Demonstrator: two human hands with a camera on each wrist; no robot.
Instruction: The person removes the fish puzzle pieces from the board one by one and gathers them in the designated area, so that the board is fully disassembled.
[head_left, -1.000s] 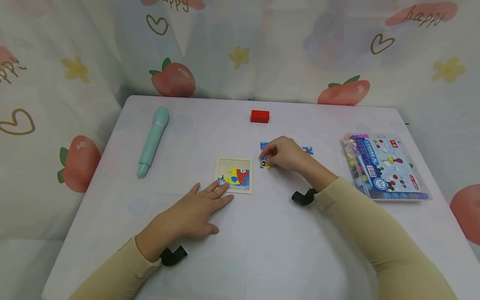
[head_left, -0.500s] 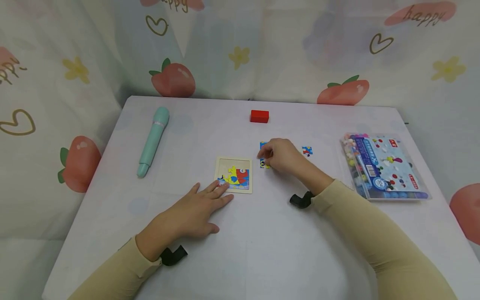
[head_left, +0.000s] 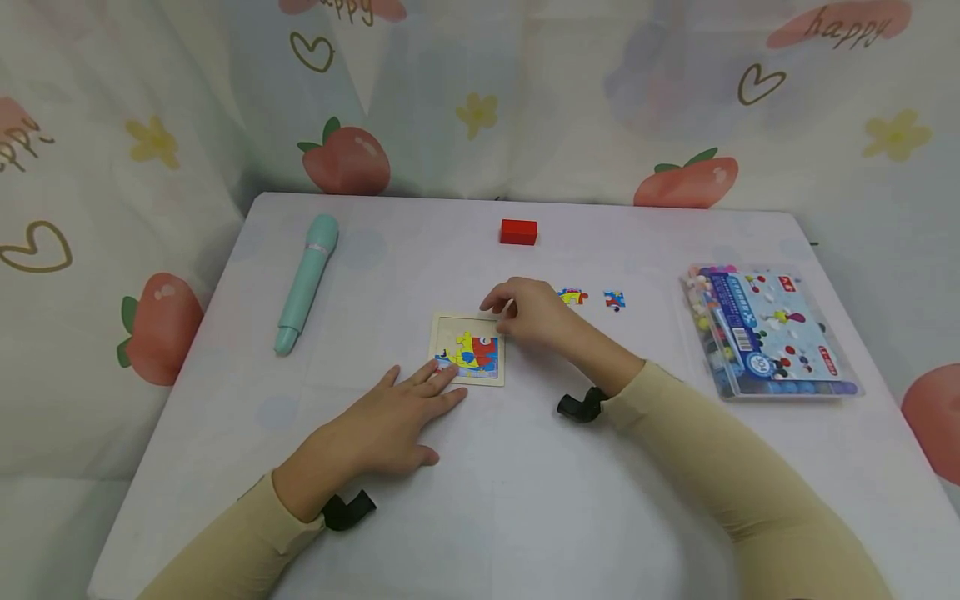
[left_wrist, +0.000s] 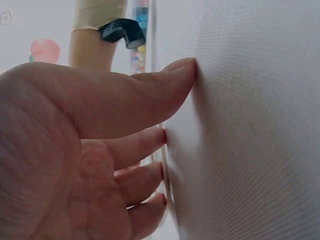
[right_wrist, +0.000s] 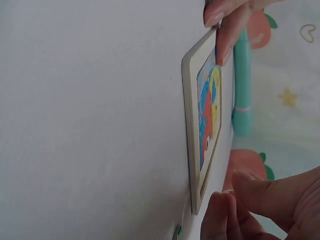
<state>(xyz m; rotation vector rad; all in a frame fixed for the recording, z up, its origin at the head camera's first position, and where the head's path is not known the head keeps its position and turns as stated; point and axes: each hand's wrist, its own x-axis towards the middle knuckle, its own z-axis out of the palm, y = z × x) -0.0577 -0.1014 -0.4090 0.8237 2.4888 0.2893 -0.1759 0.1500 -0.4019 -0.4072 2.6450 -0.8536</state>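
As left hand (head_left: 371,429) overlaps tray (head_left: 450,328), red block (head_left: 518,232) beyond, teal tube (head_left: 307,283) left

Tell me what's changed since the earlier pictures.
The person's bare right hand moved left toward the square wooden puzzle tray, uncovering a yellow-and-red jigsaw piece; whether the hand pinches anything is unclear. The bare left hand stayed on the tray, fingers spread.
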